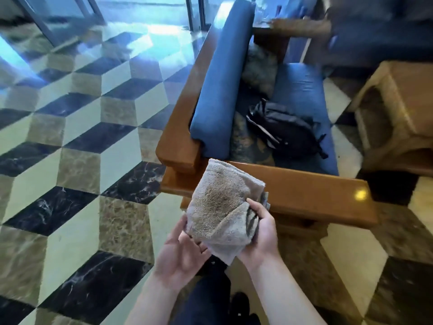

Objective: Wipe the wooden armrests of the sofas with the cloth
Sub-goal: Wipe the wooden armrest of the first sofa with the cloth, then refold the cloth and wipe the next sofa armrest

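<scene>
A folded grey-beige terry cloth (pixel 221 202) with a darker soiled patch in its middle is held up in front of me by both hands. My left hand (pixel 185 252) supports it from below at its lower left corner. My right hand (pixel 260 228) grips its right edge, thumb on top. Just beyond the cloth runs the near wooden armrest (pixel 311 193) of a blue-cushioned sofa chair (pixel 302 90); the cloth is above its left end, apart from it. The chair's wooden back rail (pixel 180 127) runs away on the left.
A black backpack (pixel 283 130) lies on the blue seat, with a patterned cushion (pixel 257 69) behind it. A wooden side table (pixel 398 113) stands to the right. Another sofa (pixel 375 31) is at the far right. Checkered marble floor (pixel 82 137) spreads left.
</scene>
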Motion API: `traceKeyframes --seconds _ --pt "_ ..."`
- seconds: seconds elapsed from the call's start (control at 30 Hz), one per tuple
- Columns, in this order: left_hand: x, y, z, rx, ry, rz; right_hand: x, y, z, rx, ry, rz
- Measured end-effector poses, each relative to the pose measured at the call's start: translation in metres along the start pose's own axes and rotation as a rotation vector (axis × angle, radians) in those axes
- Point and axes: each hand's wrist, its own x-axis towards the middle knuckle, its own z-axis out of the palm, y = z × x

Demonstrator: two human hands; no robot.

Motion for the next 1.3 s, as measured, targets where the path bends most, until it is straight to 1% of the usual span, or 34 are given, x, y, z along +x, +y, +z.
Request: traceKeyframes --seconds 0.1,0.23,0.3,0.37,0.43,0.47,0.5,0.53,0.57,0.6,0.63,0.67,0.73,0.77,0.87,1.0,1.13,1.2,1.3 --pt "-0.029 0.016 0.005 -0.001 -0.066 0.07 -0.018 0.006 0.021 -0.01 -0.095 -0.05" --pt "-0.044 0.053 0.011 0.052 -0.049 0.18 -0.017 0.022 0.055 -0.088 -0.196 -0.057" --pt "-0.043 0.077 0.012 0.03 -0.032 0.245 -0.006 0.034 0.071 -0.146 -0.2 -0.029" --pt "-0.042 0.106 0.008 -0.004 -0.033 0.313 0.009 0.046 0.089 -0.176 -0.152 -0.003" --pt "-0.039 0.138 -0.001 -0.003 0.005 0.384 0.027 0.064 0.113 -0.181 -0.112 -0.002" --pt "-0.038 0.153 -0.006 0.082 0.079 0.437 0.038 0.074 0.128 -0.182 -0.102 -0.012" --pt "-0.037 0.165 -0.014 0.271 0.206 0.532 0.048 0.085 0.142 -0.167 -0.1 -0.018" --pt "-0.037 0.181 -0.025 0.531 0.391 0.688 0.061 0.1 0.16 -0.159 -0.095 -0.018" --pt "-0.041 0.195 -0.033 0.811 0.543 0.898 0.074 0.115 0.178 -0.149 -0.09 -0.021" --pt "-0.045 0.211 -0.039 1.069 0.597 1.116 0.086 0.13 0.195 -0.148 -0.076 -0.02" --pt "-0.048 0.225 -0.043 1.282 0.556 1.266 0.096 0.144 0.21 -0.144 -0.064 -0.018" --pt "-0.05 0.246 -0.047 1.441 0.465 1.324 0.109 0.162 0.23 -0.15 -0.053 -0.008" --pt "-0.056 0.282 -0.05 1.652 0.315 1.289 0.129 0.195 0.262 -0.141 -0.009 0.037" --pt "-0.057 0.312 -0.056 1.704 0.288 1.278 0.145 0.218 0.285 -0.138 0.009 0.048" --pt "-0.059 0.366 -0.056 1.784 0.321 1.333 0.172 0.25 0.32 -0.071 0.03 0.013" --pt "-0.053 0.436 -0.069 1.837 0.303 1.318 0.211 0.282 0.368 0.002 0.008 -0.002" --pt "-0.03 0.492 -0.071 1.794 0.313 1.303 0.255 0.288 0.408 0.011 -0.007 -0.022" --pt "-0.018 0.515 -0.066 1.813 0.319 1.286 0.277 0.288 0.425 -0.003 -0.025 -0.028" --pt "0.014 0.559 -0.058 1.9 0.322 1.357 0.323 0.284 0.455 -0.008 -0.028 -0.02"
